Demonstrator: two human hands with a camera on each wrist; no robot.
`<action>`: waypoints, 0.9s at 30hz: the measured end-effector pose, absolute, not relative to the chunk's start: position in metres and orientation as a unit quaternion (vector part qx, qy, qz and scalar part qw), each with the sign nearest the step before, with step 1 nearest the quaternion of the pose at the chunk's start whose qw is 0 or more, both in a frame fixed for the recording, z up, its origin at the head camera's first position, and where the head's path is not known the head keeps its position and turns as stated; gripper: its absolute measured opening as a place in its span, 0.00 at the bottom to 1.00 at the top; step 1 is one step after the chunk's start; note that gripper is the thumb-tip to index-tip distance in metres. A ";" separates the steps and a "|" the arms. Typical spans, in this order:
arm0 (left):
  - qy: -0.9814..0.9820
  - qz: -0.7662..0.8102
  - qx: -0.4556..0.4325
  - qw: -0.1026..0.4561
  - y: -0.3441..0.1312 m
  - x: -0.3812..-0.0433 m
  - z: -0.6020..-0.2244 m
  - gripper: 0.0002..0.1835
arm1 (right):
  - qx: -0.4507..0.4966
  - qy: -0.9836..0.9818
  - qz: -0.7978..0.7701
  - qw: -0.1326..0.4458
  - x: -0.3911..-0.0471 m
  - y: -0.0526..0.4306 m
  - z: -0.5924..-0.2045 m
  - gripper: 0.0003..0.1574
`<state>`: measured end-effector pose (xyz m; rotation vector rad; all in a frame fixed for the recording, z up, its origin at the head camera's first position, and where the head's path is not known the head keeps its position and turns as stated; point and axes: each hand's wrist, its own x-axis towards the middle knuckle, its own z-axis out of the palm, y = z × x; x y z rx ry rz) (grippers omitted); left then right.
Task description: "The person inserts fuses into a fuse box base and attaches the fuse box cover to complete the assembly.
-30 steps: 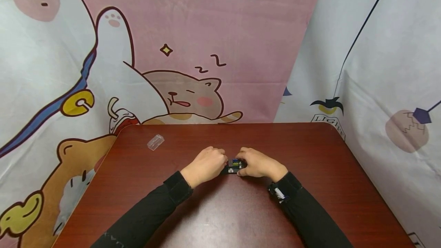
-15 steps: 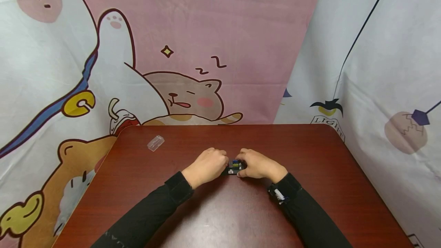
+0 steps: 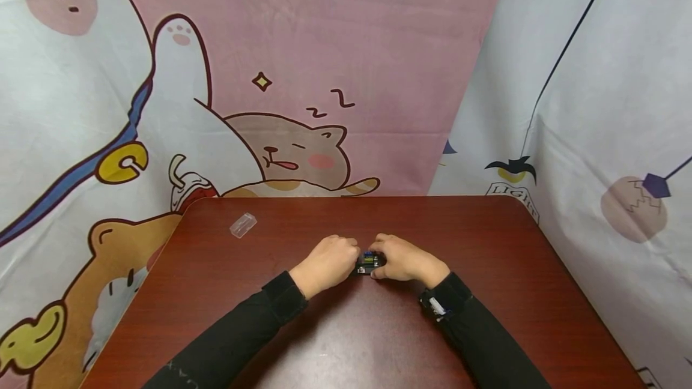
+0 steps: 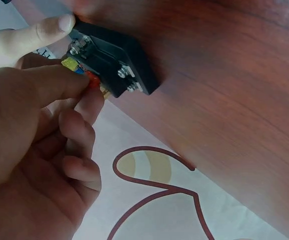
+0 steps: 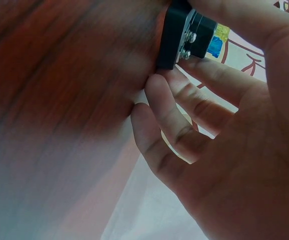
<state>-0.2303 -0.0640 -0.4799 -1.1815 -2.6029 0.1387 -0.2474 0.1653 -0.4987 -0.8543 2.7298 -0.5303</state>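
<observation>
A small black block with metal screw terminals, which looks like a fuse block, sits on the table between both hands. My right hand grips its right end, thumb on the near side and fingers on the far side. Its underside and far edge are partly covered by that hand. From the left, my left hand pinches a small red blade fuse at the block's terminals. Beside it show a yellow fuse and, in the right wrist view, a blue fuse.
A clear plastic cover lies at the back left of the reddish-brown wooden table. Behind the table's far edge hangs a printed cloth with cartoon animals. A white cloth hangs along the right side.
The left hand has edged slightly to the right, closer over the block. The right hand keeps its grip, nearly still, and the cover stays where it was.
</observation>
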 end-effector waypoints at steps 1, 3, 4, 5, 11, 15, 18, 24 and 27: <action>-0.901 0.047 -0.408 0.138 -0.064 -0.230 -0.480 0.04 | -0.291 0.932 -0.181 0.116 -0.247 0.165 -0.499 0.28; -0.904 0.042 -0.405 0.133 -0.064 -0.230 -0.480 0.04 | -0.291 0.932 -0.181 0.116 -0.247 0.165 -0.499 0.28; -0.905 0.038 -0.404 0.129 -0.065 -0.229 -0.480 0.04 | -0.291 0.932 -0.181 0.116 -0.247 0.165 -0.500 0.28; -0.907 0.032 -0.402 0.124 -0.065 -0.229 -0.480 0.04 | -0.291 0.932 -0.181 0.116 -0.247 0.165 -0.500 0.28; -0.917 -0.012 -0.386 0.099 -0.068 -0.230 -0.482 0.04 | -0.287 0.933 -0.182 0.120 -0.246 0.164 -0.497 0.27; -0.921 -0.028 -0.377 0.095 -0.069 -0.229 -0.483 0.04 | -0.284 0.933 -0.182 0.123 -0.246 0.165 -0.497 0.28; -0.921 -0.024 -0.372 0.111 -0.069 -0.228 -0.485 0.04 | -0.282 0.934 -0.181 0.124 -0.247 0.165 -0.498 0.28; -0.925 -0.023 -0.352 0.142 -0.073 -0.225 -0.491 0.05 | -0.284 0.935 -0.177 0.120 -0.248 0.165 -0.497 0.29; -0.926 -0.029 -0.347 0.148 -0.077 -0.224 -0.491 0.05 | -0.282 0.935 -0.175 0.123 -0.248 0.164 -0.498 0.29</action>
